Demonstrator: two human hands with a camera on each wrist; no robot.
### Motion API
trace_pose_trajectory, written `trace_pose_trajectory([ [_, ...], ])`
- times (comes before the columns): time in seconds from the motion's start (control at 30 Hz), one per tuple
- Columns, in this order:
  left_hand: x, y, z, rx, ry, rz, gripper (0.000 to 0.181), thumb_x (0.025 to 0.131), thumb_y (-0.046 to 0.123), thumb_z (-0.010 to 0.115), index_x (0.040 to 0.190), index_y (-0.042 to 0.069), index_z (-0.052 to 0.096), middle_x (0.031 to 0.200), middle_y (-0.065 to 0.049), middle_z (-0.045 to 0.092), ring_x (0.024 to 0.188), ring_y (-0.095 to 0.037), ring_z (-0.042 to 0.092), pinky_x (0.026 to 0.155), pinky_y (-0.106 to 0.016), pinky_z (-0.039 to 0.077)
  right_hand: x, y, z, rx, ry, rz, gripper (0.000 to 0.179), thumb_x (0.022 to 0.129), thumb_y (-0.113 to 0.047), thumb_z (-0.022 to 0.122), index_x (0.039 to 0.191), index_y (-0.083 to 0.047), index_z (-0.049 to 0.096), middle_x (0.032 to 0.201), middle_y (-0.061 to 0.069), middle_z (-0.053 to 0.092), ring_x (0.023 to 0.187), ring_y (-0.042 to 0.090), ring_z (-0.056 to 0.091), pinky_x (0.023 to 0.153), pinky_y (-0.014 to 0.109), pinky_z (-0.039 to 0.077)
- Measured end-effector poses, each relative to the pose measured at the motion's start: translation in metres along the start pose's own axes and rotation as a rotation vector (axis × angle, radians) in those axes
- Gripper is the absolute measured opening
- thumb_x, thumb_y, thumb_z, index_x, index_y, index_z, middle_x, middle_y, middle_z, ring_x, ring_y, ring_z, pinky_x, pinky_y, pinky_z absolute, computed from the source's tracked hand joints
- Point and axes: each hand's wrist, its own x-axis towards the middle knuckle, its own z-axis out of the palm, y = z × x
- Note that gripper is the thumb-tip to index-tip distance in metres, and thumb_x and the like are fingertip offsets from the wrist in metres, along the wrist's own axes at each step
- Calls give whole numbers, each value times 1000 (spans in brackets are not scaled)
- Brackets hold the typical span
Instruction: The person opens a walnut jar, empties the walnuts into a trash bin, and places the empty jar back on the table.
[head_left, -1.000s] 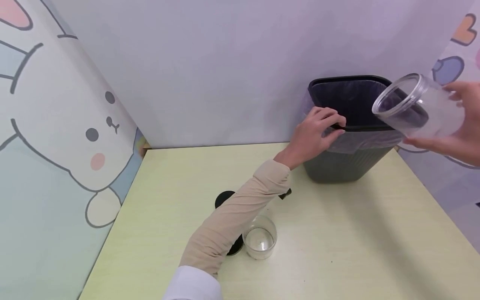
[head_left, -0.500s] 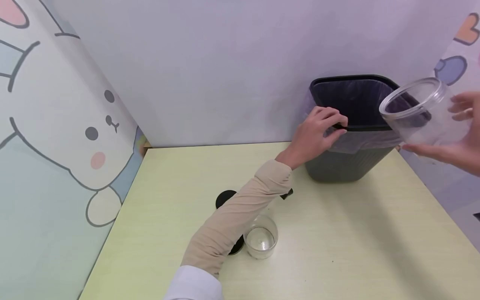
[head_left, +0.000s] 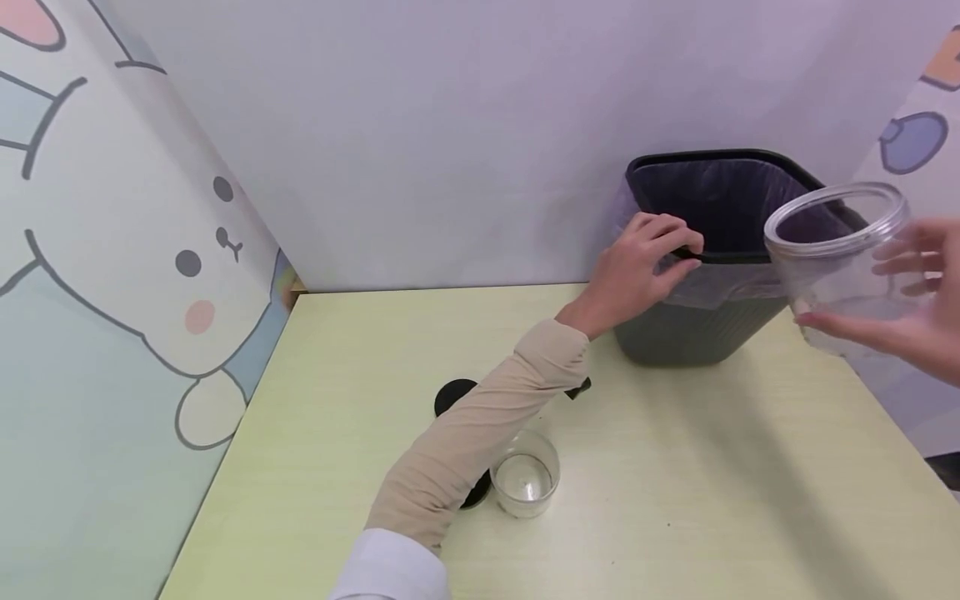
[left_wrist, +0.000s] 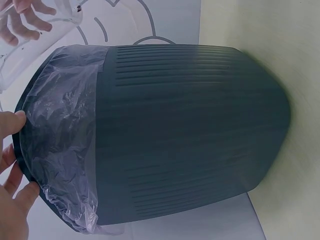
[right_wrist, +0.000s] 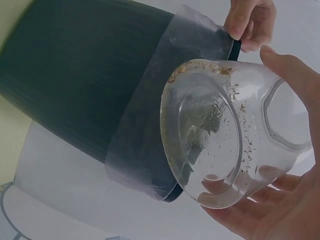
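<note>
My left hand (head_left: 637,268) grips the front rim of a dark grey bin (head_left: 671,335), thumb outside, with the bin's thin translucent liner (left_wrist: 65,120) folded over that rim. At the bin's right side, my right hand (head_left: 930,304) holds a clear, wide-mouthed jar (head_left: 836,287) by its side. The jar leans slightly, mouth up and toward the bin. In the right wrist view, brown crumbs (right_wrist: 245,130) cling inside the jar along its bottom and lower wall. The inside bottom of the bin is too dark to make out.
A second clear jar (head_left: 525,487) stands on the pale table (head_left: 360,375). Beside it is a black disc (head_left: 477,492), partly under my left forearm; another black disc (head_left: 452,395) and a small black object (head_left: 578,388) lie farther back. Walls rise behind and on both sides.
The right hand has lowered the jar a little and turned it from tipped toward the bin to nearly upright. My left hand keeps its grip on the rim.
</note>
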Motion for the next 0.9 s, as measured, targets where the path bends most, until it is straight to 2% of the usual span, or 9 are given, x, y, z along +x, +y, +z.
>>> trace_pose_trajectory([
  [0.17, 0, 0, 0, 0, -2, 1, 14, 91, 23, 64, 102, 16, 68, 115, 2, 58, 114, -17, 44, 79, -17, 42, -8, 1, 3, 68, -20, 0, 95, 42, 9, 86, 117, -29, 42, 96, -18, 50, 83, -11, 49, 70, 3, 34],
  [0.4, 0, -2, 0, 3, -7, -9, 14, 91, 24, 64, 103, 16, 68, 116, 3, 58, 115, -16, 44, 84, -16, 41, -18, 2, 5, 70, -79, -14, 91, 43, 11, 87, 116, -27, 49, 88, -24, 59, 78, -12, 55, 71, 2, 36],
  [0.53, 1, -3, 1, 5, -12, -5, 15, 91, 24, 64, 103, 16, 68, 116, 3, 57, 115, -16, 44, 86, -16, 40, -25, 0, 8, 105, -69, -29, 91, 41, 15, 85, 115, -24, 50, 91, -23, 61, 78, -10, 56, 75, 3, 37],
  [0.7, 2, -3, 1, -5, -5, 2, 14, 91, 23, 65, 102, 15, 68, 115, 2, 58, 115, -17, 44, 86, -16, 40, -33, -2, 12, 155, -74, -17, 92, 41, 20, 83, 118, -19, 49, 97, -16, 61, 79, -4, 56, 74, 6, 38],
  [0.9, 1, -4, 2, -15, 3, 2, 13, 91, 22, 65, 101, 15, 68, 114, 1, 58, 113, -19, 45, 86, -17, 40, -39, -4, 16, 129, -111, 10, 87, 46, 14, 86, 120, -14, 50, 98, -6, 55, 82, 0, 53, 73, 8, 36],
])
